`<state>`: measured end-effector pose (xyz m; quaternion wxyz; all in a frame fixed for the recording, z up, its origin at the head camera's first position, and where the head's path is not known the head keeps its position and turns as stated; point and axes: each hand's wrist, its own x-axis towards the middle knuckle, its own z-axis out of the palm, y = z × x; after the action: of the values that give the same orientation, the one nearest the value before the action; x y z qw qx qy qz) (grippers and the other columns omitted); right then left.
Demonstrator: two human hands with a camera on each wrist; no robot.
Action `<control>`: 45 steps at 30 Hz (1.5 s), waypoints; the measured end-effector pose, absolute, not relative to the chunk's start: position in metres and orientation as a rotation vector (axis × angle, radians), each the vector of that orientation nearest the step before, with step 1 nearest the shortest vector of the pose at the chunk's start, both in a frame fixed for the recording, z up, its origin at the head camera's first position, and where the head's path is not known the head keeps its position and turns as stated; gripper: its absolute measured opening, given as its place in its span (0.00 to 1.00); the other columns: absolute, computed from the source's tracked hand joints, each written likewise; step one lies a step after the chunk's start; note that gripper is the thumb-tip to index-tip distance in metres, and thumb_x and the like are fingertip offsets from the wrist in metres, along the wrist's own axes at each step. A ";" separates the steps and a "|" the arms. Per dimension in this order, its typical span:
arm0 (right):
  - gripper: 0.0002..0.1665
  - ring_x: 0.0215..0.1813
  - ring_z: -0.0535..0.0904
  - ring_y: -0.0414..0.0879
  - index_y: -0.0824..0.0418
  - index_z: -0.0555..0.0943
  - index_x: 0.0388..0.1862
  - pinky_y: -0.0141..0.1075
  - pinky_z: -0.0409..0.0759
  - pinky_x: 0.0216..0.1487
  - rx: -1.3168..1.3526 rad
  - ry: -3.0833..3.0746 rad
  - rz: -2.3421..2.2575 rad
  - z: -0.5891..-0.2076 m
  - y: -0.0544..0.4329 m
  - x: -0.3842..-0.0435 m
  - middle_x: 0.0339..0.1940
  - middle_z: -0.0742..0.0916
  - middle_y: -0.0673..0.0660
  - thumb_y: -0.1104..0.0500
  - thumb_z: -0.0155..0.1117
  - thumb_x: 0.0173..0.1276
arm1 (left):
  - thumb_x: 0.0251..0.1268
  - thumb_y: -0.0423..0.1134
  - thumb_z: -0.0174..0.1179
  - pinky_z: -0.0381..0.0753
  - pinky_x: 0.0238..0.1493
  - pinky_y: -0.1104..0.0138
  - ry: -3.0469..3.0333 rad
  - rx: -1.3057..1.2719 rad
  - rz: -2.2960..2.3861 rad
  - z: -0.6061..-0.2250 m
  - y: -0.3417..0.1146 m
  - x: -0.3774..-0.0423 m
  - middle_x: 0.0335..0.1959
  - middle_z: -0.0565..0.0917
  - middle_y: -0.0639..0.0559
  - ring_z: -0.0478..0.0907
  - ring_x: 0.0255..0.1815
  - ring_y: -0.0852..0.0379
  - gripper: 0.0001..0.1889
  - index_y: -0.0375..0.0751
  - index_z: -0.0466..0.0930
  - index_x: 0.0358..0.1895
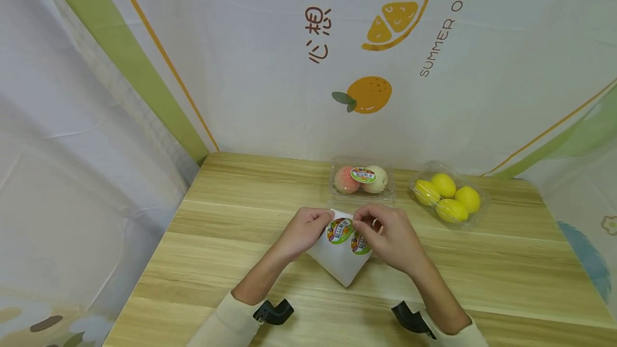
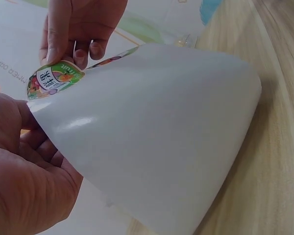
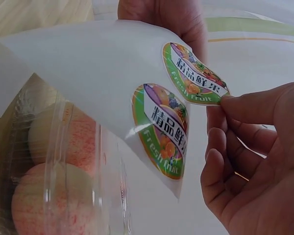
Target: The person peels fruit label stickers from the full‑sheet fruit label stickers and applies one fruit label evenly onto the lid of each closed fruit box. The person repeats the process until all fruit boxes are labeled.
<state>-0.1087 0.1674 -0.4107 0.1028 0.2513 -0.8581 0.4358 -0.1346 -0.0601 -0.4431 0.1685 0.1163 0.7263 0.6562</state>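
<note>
White sheet (image 1: 343,266), edge pinched by left hand (image 1: 306,230); right hand (image 1: 394,235) pinches a sticker (image 3: 193,74) by its rim, second sticker (image 3: 159,129) just beside that grip. Uneven pull could crease or tear the pinched one.

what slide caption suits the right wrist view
Right hand pinching a fruit sticker at the edge of a white sheet, near a clear fruit box.

Plain cream sleeves (image 1: 224,323), forearms (image 1: 265,277) bare beyond the sleeves, bare left hand (image 1: 302,232), bare right hand (image 1: 391,237), bent black mounts (image 1: 275,312) at the sleeves' inner edges, left one dotted with small holes
</note>
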 end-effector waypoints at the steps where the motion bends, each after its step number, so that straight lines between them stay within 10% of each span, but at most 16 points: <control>1: 0.10 0.32 0.79 0.37 0.55 0.87 0.38 0.34 0.81 0.33 0.743 -2.528 1.292 -0.411 0.167 -0.109 0.33 0.86 0.43 0.70 0.74 0.72 | 0.87 0.40 0.51 0.80 0.31 0.66 2.064 0.333 1.867 -0.444 -0.060 -0.135 0.27 0.85 0.53 0.81 0.28 0.60 0.21 0.29 0.87 0.36; 20: 0.11 0.31 0.79 0.38 0.54 0.87 0.37 0.35 0.81 0.32 0.715 -2.495 1.316 -0.405 0.167 -0.106 0.31 0.85 0.41 0.70 0.74 0.71 | 0.92 0.38 0.45 0.57 0.21 0.71 2.048 0.321 1.918 -0.445 -0.067 -0.134 0.14 0.60 0.59 0.55 0.17 0.62 0.25 0.44 0.66 0.24; 30: 0.11 0.33 0.80 0.39 0.54 0.88 0.37 0.34 0.82 0.33 0.688 -2.437 1.356 -0.403 0.166 -0.103 0.31 0.86 0.41 0.70 0.74 0.71 | 0.94 0.39 0.40 0.85 0.30 0.67 2.002 0.298 1.934 -0.449 -0.073 -0.134 0.32 0.87 0.46 0.84 0.29 0.58 0.22 0.24 0.81 0.50; 45: 0.09 0.34 0.80 0.40 0.56 0.88 0.38 0.33 0.81 0.34 0.614 -2.452 1.344 -0.403 0.179 -0.102 0.31 0.86 0.43 0.70 0.75 0.73 | 0.93 0.40 0.43 0.61 0.19 0.72 2.234 0.186 1.824 -0.454 -0.103 -0.132 0.20 0.64 0.56 0.58 0.18 0.61 0.22 0.41 0.69 0.30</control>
<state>-0.1024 0.1794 -0.4033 0.1391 0.2123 -0.8482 0.4649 -0.1323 -0.1028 -0.4541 0.1252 0.0637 0.7669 0.6262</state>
